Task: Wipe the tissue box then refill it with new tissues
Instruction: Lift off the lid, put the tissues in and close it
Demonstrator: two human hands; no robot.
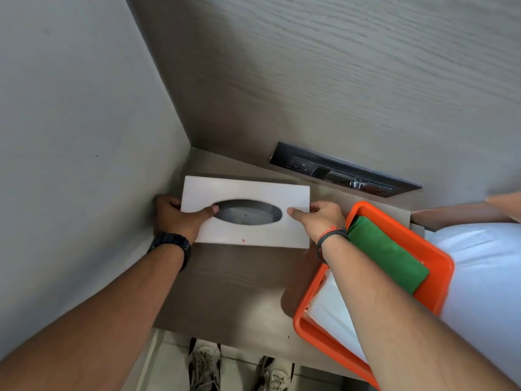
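A white tissue box (pixel 253 190) with a dark oval opening lies flat at the back left of a small wooden bedside table (pixel 239 283). The opening looks empty inside. My left hand (pixel 180 218) grips the box's left end, thumb at the oval's edge. My right hand (pixel 321 218) grips the right end, thumb on top. An orange tray (pixel 439 266) to the right holds a folded green cloth (pixel 389 258) and white tissues (pixel 329 311), partly hidden under my right forearm.
A grey wall closes the left side and a wood-grain panel the back, with a dark socket plate (pixel 344 170) set in it. White bedding (pixel 485 266) lies right of the tray. My shoes (pixel 205 362) show below the table's front edge.
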